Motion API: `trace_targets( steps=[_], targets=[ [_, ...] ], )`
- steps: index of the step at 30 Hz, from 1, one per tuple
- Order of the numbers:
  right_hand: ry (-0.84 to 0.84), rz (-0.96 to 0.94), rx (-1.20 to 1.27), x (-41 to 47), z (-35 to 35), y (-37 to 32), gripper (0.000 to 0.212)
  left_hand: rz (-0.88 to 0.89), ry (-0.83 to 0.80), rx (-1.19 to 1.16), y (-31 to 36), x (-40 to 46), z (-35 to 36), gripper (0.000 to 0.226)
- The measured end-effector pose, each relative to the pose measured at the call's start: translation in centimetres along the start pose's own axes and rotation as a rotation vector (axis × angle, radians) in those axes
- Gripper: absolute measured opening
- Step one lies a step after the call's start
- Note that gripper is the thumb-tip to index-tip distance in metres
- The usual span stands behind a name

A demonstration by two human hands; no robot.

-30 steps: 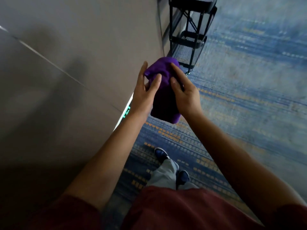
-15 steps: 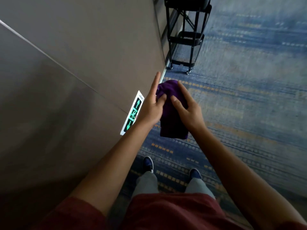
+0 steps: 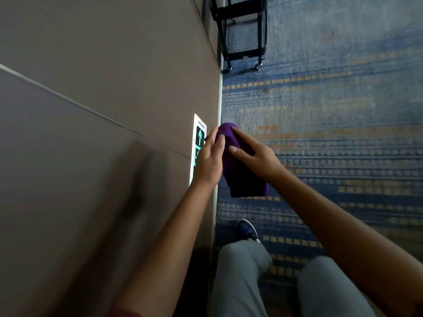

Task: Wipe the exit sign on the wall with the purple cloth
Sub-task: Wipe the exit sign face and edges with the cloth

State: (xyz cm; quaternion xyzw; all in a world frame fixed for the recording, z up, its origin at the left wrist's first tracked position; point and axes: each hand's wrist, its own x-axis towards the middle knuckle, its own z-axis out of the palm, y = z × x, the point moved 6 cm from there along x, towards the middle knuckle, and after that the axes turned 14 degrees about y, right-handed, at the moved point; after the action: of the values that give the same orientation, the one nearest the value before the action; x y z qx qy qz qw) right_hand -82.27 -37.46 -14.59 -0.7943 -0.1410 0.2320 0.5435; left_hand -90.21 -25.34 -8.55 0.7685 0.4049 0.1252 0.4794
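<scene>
Cloth position: the purple cloth (image 3: 242,170) is held between both hands at the centre of the frame, clear of the wall (image 3: 103,110) and above the carpet (image 3: 332,138). It is bunched, with its rounded top at the fingertips and its lower edge hanging free below the hands.

Left hand (image 3: 209,160): the grip rests against the left side of the cloth, thumb laid on the fabric and fingers extended upward. This hand lies in front of the exit sign (image 3: 198,138) and covers its lower right part. Whether the fingers touch the sign cannot be told.

Right hand (image 3: 256,154): the grip is closed on the cloth from the right, index finger stretched along the upper fabric and thumb pressed on its front.

Exit sign: a narrow white-bordered panel with a green arrow, fixed low on the wall just left of the baseboard edge, centre-left of the frame.

Surroundings: a black wheeled cart (image 3: 242,30) stands on the carpet at the upper centre. Grey trouser legs (image 3: 240,282) and one dark shoe (image 3: 247,229) occupy the lower centre.
</scene>
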Motion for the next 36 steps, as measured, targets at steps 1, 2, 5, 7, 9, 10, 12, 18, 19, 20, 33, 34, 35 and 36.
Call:
trace_targets(
  steps=[1,2,5,7,9,10,12,18,19,20,33,34,35,36],
  targets=[
    [-0.023,-0.01,-0.009,0.3,1.8,2.2,0.06,0.002,0.007,0.008,-2.6,0.4,0.4,0.059],
    [-0.034,-0.028,-0.01,0.9,3.5,4.4,0.059,0.026,0.024,0.014,-5.3,1.2,0.9,0.055],
    [-0.026,-0.059,-0.006,2.3,7.3,10.5,0.055,0.097,0.064,0.084,-12.2,2.7,3.3,0.05],
    [0.006,-0.088,-0.004,3.1,9.1,14.3,0.052,0.147,0.08,0.094,-16.2,3.4,4.9,0.051],
    [0.043,-0.143,0.015,4.0,10.5,17.9,0.051,0.21,0.116,0.089,-20.0,4.3,6.3,0.054],
    [0.05,-0.192,0.022,4.7,11.1,19.5,0.051,0.255,0.133,0.078,-21.7,4.8,7.2,0.055],
    [0.08,-0.27,0.025,5.5,12.0,22.4,0.052,0.326,0.14,0.03,-24.7,5.8,8.8,0.059],
    [0.086,-0.38,0.149,5.5,16.4,27.9,0.054,0.385,0.216,-0.027,-31.2,6.3,10.5,0.066],
    [0.067,-0.365,0.172,5.7,16.8,28.6,0.054,0.356,0.213,-0.029,-31.3,6.4,10.7,0.067],
    [0.046,-0.377,0.196,5.7,17.3,28.5,0.054,0.35,0.229,-0.022,-31.6,6.3,10.2,0.067],
    [0.038,-0.295,0.583,5.5,23.4,26.0,0.051,0.714,0.502,0.79,-24.1,3.1,-3.2,0.053],
    [0.055,-0.304,0.584,5.5,23.2,26.2,0.051,0.823,0.569,0.924,-23.1,2.8,-3.5,0.045],
    [0.057,-0.287,0.589,5.7,23.6,26.3,0.052,0.907,0.606,1.063,-22.5,2.7,-3.8,0.04],
    [0.068,-0.256,0.603,5.9,24.0,26.6,0.052,0.961,0.618,1.178,-22.5,2.8,-4.0,0.037]
  ],
)
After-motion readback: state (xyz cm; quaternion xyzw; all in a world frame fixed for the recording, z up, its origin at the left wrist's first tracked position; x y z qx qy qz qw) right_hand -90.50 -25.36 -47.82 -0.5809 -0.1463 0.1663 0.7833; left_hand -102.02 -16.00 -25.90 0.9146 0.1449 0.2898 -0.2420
